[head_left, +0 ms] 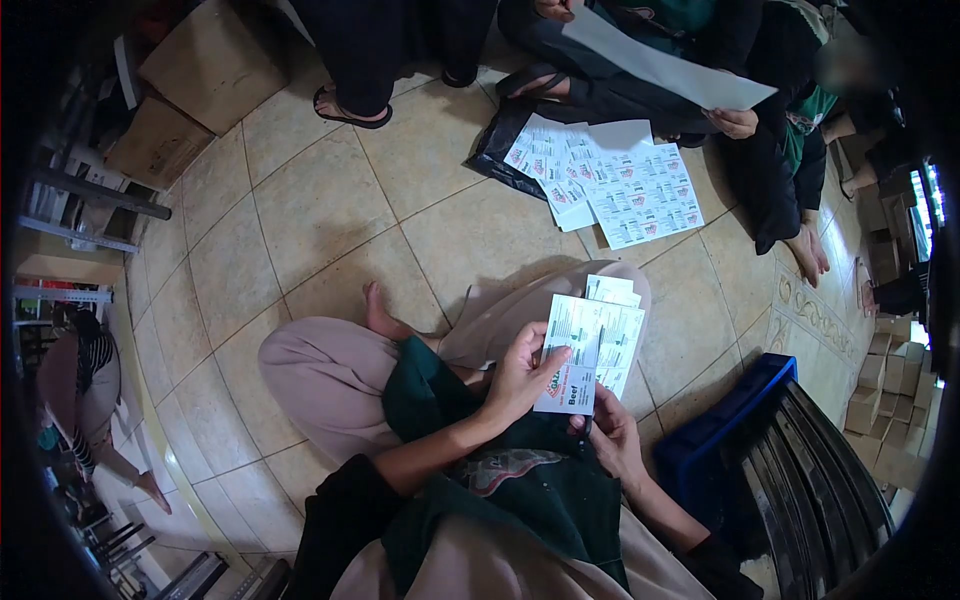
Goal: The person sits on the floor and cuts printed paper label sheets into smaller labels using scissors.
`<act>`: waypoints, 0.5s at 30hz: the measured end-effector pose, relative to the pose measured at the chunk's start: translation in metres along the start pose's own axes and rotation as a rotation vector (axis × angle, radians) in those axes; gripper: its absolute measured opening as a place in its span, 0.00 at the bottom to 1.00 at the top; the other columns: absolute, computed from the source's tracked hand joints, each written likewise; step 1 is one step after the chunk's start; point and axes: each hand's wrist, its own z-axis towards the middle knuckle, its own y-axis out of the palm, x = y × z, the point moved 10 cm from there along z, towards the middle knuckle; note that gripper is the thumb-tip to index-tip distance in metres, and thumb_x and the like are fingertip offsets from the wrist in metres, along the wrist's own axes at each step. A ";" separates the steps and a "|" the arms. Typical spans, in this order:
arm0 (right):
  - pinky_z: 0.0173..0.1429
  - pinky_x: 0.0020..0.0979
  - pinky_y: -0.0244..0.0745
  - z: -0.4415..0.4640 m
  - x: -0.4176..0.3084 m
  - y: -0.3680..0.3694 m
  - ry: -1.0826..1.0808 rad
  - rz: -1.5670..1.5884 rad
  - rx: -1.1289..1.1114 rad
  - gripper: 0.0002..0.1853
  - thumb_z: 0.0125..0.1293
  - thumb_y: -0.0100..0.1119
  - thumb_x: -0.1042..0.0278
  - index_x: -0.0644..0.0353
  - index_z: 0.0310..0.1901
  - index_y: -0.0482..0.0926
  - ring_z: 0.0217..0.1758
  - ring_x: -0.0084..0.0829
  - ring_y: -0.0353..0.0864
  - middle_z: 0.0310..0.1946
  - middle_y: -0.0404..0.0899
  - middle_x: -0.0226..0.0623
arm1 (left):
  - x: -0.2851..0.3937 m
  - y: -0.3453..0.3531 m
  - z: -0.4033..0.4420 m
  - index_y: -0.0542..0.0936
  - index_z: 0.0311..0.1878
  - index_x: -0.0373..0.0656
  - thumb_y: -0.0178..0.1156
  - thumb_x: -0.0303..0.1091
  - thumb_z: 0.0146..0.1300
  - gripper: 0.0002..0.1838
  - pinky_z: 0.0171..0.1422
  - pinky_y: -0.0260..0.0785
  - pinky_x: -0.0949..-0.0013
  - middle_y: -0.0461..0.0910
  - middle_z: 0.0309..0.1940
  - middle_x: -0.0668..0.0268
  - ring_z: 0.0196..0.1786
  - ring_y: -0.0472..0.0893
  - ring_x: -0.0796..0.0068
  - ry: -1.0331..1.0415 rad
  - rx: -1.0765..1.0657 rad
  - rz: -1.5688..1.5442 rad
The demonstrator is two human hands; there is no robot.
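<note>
My left hand (522, 378) grips the left edge of a printed label sheet (572, 352), which reads "Beef" near its lower end. At the sheet's lower right corner, my right hand (608, 432) has its fingers closed round dark scissor handles, only partly visible. More printed sheets (622, 335) lie on my right knee, just behind and to the right of the held one.
Large label sheets (645, 200) lie on a black bag (495, 150) on the tiled floor. Seated people are beyond, one holding a white sheet (670, 62). A blue crate (700, 425) stands at my right, cardboard boxes (210, 65) at upper left.
</note>
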 end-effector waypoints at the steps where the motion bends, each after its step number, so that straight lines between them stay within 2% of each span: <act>1: 0.44 0.21 0.70 0.000 0.000 -0.001 0.001 0.002 0.007 0.28 0.63 0.58 0.76 0.66 0.63 0.60 0.36 0.18 0.73 0.38 0.75 0.28 | 0.000 0.000 0.000 0.68 0.48 0.36 0.57 0.29 0.64 0.13 0.32 0.68 0.83 0.79 0.38 0.65 0.34 0.76 0.88 0.003 0.001 -0.010; 8: 0.46 0.22 0.71 0.004 -0.005 0.000 -0.023 0.016 -0.039 0.28 0.63 0.56 0.77 0.66 0.64 0.60 0.38 0.19 0.74 0.40 0.75 0.30 | -0.002 0.000 -0.002 0.68 0.48 0.36 0.57 0.27 0.63 0.13 0.35 0.70 0.81 0.79 0.38 0.64 0.36 0.77 0.87 -0.047 -0.023 -0.010; 10: 0.51 0.23 0.70 0.006 -0.009 -0.001 -0.027 0.105 -0.045 0.27 0.63 0.55 0.78 0.67 0.64 0.59 0.44 0.21 0.73 0.45 0.73 0.32 | 0.000 0.002 -0.004 0.68 0.48 0.36 0.57 0.27 0.63 0.13 0.35 0.71 0.81 0.79 0.38 0.64 0.36 0.77 0.86 -0.041 -0.031 -0.024; 11: 0.51 0.23 0.70 0.007 -0.008 -0.002 -0.028 0.105 -0.045 0.27 0.63 0.55 0.78 0.67 0.64 0.59 0.44 0.21 0.73 0.45 0.73 0.32 | 0.001 0.004 -0.005 0.68 0.48 0.36 0.57 0.26 0.63 0.13 0.36 0.71 0.81 0.79 0.39 0.64 0.37 0.77 0.86 -0.035 -0.040 -0.037; 13: 0.56 0.25 0.69 0.009 -0.012 -0.004 -0.117 0.075 -0.042 0.27 0.63 0.54 0.79 0.68 0.64 0.59 0.51 0.22 0.72 0.50 0.70 0.33 | 0.000 0.004 -0.006 0.68 0.48 0.36 0.57 0.26 0.63 0.13 0.36 0.71 0.81 0.79 0.39 0.63 0.37 0.77 0.86 -0.040 -0.040 -0.033; 15: 0.57 0.25 0.68 0.010 -0.015 -0.002 -0.117 0.088 -0.047 0.27 0.63 0.54 0.79 0.68 0.64 0.59 0.52 0.22 0.71 0.51 0.70 0.33 | 0.000 0.004 -0.006 0.68 0.49 0.36 0.57 0.26 0.63 0.13 0.36 0.71 0.81 0.79 0.39 0.63 0.37 0.77 0.86 -0.045 -0.040 -0.028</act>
